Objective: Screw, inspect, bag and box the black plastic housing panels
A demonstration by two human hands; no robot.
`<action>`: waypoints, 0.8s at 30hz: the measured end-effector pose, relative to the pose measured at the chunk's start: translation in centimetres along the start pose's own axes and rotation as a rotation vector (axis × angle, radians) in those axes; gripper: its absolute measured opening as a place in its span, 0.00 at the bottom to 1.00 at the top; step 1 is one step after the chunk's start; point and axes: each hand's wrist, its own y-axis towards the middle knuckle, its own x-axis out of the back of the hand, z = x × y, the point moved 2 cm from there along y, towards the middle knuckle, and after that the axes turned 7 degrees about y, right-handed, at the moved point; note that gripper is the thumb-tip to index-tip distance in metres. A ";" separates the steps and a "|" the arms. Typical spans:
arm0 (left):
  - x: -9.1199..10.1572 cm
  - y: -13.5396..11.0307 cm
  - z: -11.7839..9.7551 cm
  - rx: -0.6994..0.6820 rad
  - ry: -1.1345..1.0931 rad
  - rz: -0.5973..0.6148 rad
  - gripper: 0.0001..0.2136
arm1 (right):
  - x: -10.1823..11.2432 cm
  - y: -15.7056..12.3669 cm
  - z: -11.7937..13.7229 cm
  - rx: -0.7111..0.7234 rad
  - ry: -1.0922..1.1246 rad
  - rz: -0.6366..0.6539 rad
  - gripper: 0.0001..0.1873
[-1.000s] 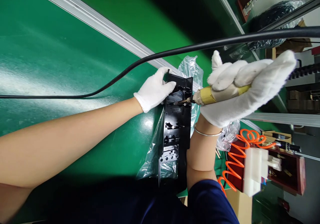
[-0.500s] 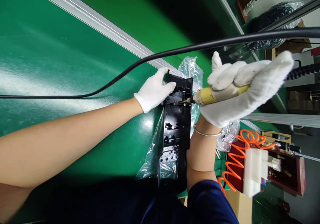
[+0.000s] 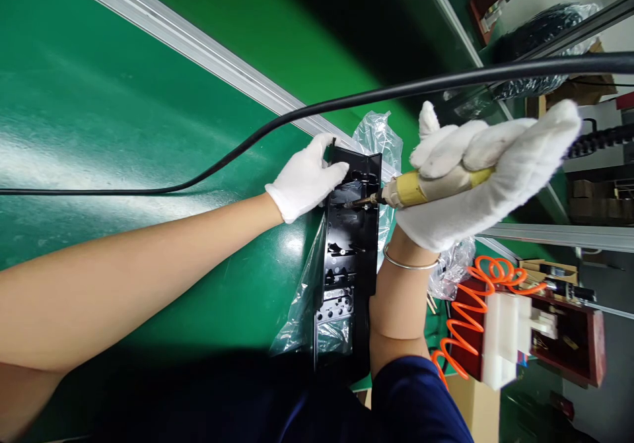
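A long black plastic housing (image 3: 352, 228) with ribs, holes and small posts lies on a clear plastic bag (image 3: 303, 317). My left hand (image 3: 310, 175), in a white glove, grips the housing's edge near its far end, thumb over the inner face. My right hand (image 3: 475, 169), also gloved in white, is wrapped around a power screwdriver (image 3: 416, 187) with yellow and beige bands on its body. The driver's thin bit points left into the housing, close to my left thumb. Whether a screw sits under the tip is too small to tell.
A black cable (image 3: 297, 114) crosses in front of the work. An aluminium rail (image 3: 198, 47) edges the green bench (image 3: 222, 298). To the right are an orange coiled hose (image 3: 465, 307), white blocks (image 3: 506, 340), a dark red box (image 3: 569, 344) and more crumpled plastic (image 3: 452, 268).
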 end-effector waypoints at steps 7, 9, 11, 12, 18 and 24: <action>0.1 -0.1 -0.2 0.010 -0.003 0.007 0.20 | -0.8 0.1 0.8 0.009 0.004 -0.046 0.20; 0.1 -0.1 -0.2 0.014 0.008 0.004 0.20 | -0.7 0.1 0.7 0.015 0.018 -0.046 0.19; 0.1 -0.1 -0.2 0.016 0.015 0.005 0.20 | -0.7 0.1 0.7 0.016 0.019 -0.025 0.19; 0.1 -0.1 -0.2 0.015 0.015 0.006 0.20 | -0.7 0.0 0.7 0.012 0.016 -0.015 0.20; 0.1 -0.1 -0.2 0.007 -0.003 0.002 0.19 | -1.2 0.2 1.5 0.026 -0.033 -0.028 0.21; 0.2 -0.1 -0.4 0.013 0.015 0.000 0.19 | -0.7 0.0 0.7 0.014 -0.085 0.011 0.20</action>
